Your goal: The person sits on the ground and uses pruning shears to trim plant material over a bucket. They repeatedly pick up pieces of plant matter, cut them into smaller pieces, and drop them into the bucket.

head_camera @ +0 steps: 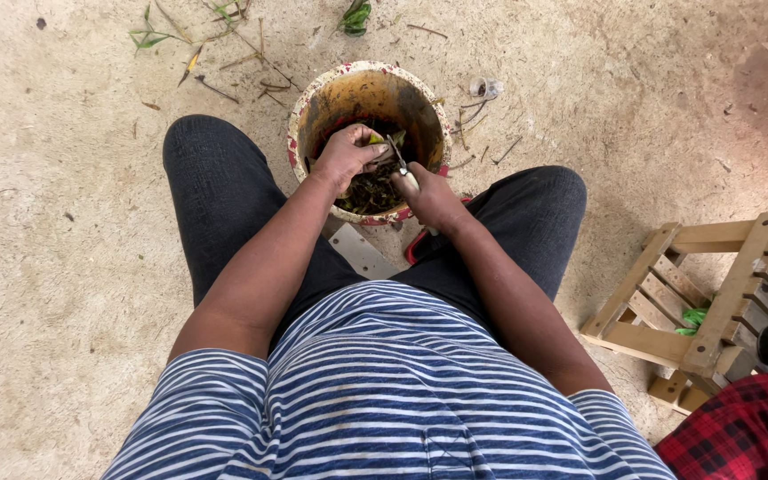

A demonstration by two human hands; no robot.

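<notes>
Rust-stained inside and chipped at the rim, a round bucket stands on the sandy ground between the seated person's knees, and everything else is easiest placed from it. Both hands are down in its mouth, over a dark mass of wet leaves and plant scraps lying in the bottom.

At the near-left side of the bucket's opening, the left hand is curled shut around a small piece of greenish-yellow plant stem, the fingers folded over it so that only a tip shows. At the near-right side, the right hand is closed around the handle of a small knife, whose thin pale blade points up toward the left hand's piece.

Judging by its look, the plant piece is light, soft and probably damp, so it could slip or bruise; a pinch close to the cut end, with fingertips kept clear of the blade, would steady it best. The scraps below look limp and loose, better scooped than pinched. The bucket seems stiff and fairly heavy, best taken at its rim.

Beyond the bucket lie scattered twigs and green leaves. Well off to the bucket's right sits a slatted wooden crate, and past it a red checked cloth.
</notes>
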